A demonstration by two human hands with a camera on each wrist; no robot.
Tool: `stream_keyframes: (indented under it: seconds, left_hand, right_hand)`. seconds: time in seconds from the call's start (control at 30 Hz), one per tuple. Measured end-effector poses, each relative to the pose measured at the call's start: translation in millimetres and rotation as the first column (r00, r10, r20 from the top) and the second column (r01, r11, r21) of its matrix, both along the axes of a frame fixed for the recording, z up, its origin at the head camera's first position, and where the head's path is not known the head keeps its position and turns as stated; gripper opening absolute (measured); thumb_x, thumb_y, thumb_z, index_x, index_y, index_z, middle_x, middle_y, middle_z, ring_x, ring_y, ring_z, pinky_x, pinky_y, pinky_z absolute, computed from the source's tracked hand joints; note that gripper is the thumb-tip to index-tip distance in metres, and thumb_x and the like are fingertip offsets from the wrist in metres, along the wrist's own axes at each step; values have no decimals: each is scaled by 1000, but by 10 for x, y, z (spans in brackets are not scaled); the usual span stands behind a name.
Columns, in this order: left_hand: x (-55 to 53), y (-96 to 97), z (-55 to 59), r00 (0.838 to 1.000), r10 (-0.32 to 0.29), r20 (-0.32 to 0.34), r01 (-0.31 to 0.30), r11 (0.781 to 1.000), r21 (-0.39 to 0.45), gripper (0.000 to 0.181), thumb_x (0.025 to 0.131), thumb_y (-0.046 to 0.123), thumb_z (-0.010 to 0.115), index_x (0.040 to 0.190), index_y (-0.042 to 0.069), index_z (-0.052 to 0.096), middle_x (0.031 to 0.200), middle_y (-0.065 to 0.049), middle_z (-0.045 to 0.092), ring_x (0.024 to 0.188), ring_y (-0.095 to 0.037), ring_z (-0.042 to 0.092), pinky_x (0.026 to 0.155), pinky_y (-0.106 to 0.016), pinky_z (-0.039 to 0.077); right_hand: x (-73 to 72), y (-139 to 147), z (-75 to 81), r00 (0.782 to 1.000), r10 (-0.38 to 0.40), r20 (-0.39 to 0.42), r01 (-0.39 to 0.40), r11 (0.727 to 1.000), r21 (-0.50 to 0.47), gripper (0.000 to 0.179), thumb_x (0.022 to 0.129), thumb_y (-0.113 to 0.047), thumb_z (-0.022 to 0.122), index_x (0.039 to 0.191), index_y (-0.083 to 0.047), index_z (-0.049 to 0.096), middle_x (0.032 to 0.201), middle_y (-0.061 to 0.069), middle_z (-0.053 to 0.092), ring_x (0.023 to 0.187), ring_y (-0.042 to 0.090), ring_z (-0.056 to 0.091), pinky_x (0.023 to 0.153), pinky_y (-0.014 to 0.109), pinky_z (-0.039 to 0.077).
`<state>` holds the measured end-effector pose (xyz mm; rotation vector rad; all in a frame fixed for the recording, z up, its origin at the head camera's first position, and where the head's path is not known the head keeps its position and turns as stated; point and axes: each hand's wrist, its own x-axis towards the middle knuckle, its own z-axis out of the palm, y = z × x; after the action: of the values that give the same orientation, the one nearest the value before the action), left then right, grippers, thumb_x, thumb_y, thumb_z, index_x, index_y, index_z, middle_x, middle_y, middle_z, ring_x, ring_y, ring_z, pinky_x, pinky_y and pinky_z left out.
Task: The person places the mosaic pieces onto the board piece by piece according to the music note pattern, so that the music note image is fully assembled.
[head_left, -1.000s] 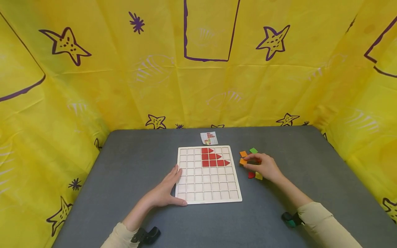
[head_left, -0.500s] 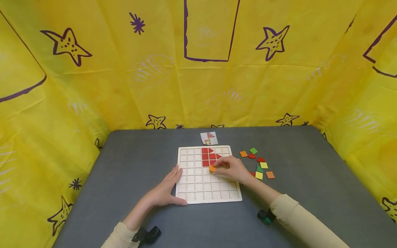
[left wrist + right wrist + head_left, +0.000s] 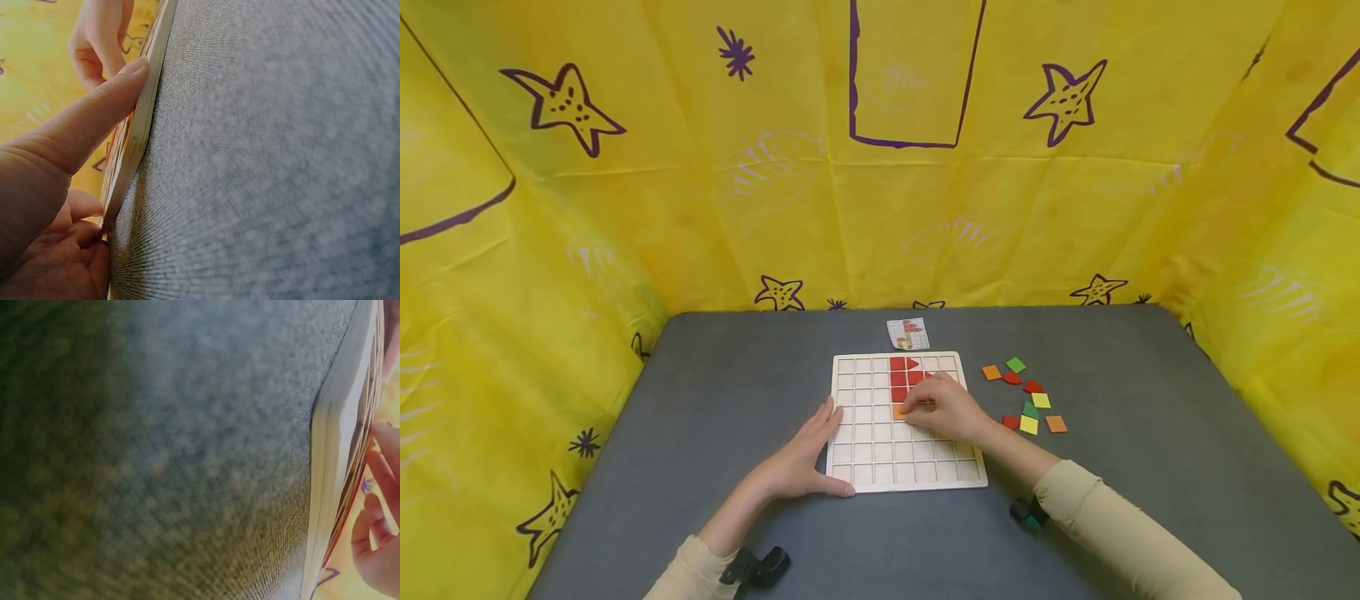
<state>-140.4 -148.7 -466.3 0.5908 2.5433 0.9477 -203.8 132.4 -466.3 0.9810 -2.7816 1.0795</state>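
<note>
A pale wooden grid board (image 3: 865, 477) lies on the table, with red square tiles (image 3: 898, 379) and pointed red pieces (image 3: 912, 364) in its upper cells. My right hand (image 3: 945, 407) is over the board, thumb and fingertips pinching an orange square tile (image 3: 898, 412) at the cell just below the red column. The hand covers part of the red rows. My left hand (image 3: 801, 458) rests at the board's lower left corner, fingers along the left side. Its thumb (image 3: 100, 119) presses the near edge in the left wrist view.
Right of the board lie loose pieces: orange squares (image 3: 992, 372), a green square (image 3: 1016, 365), yellow squares (image 3: 1040, 401), red pieces (image 3: 1033, 387) and a dark green piece (image 3: 1030, 409). A printed pattern card (image 3: 908, 333) lies behind the board. Yellow cloth (image 3: 880, 225) surrounds the grey table (image 3: 745, 367).
My right hand took an orange square tile from the loose pieces and moved left over the board, bringing it to a cell under the red column. The left hand stayed put.
</note>
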Motion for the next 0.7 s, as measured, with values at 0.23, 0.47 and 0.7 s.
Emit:
stream_keyframes:
  seconds: [0.23,0.47,0.7]
  left_hand:
    - [-4,8,-5,1000,1,5,-1,1000,-15,118,65,47,83,152,5,14,160,-14,-2,147,-33,2,113,-56,15]
    - [-27,-15,30,999,-52,10,52,999,-1,121,64,45,85,151,2,14,159,-17,-3,147,-35,1,113,-57,16]
    - [-60,-60,28,997,-76,26,77,997,-9,126,60,43,88,152,4,11,159,-16,-4,147,-34,1,113,-56,16]
  right_hand:
    - [30,4,5,1000,4,-14,-4,1000,12,10,79,-18,78,88,-19,75,90,-10,72,86,9,47,75,28,39]
    - [52,110,58,981,-137,140,140,990,-11,8,81,-26,75,89,-26,76,89,-17,68,90,11,50,78,31,40]
    - [11,485,145,886,-348,306,381,923,-53,17,83,-30,73,97,-21,75,91,-3,68,84,20,53,65,30,42]
